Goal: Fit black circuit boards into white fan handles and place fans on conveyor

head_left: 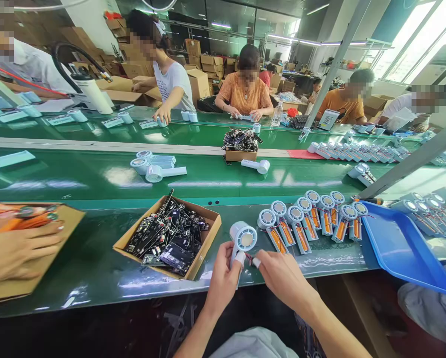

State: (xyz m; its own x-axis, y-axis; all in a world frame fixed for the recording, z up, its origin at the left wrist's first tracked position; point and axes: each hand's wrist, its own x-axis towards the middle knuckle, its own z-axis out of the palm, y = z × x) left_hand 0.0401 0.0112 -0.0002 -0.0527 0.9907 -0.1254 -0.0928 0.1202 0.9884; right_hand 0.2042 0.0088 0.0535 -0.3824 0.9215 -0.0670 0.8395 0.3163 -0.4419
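My left hand (224, 279) grips the handle of a small white handheld fan (243, 239), holding it upright just above the near edge of the green bench. My right hand (278, 274) pinches the thin red wires at the fan's handle, fingertips taped white. A cardboard box of black circuit boards (169, 238) lies just left of my hands. To the right, a row of several half-built fans with orange batteries (312, 216) lies on the bench.
A blue plastic tray (402, 246) overhangs the bench at right. A neighbour's hand (16, 251) rests on a flat cardboard box at left. Finished fans (156, 166) ride the green conveyor. Several people work on the far side.
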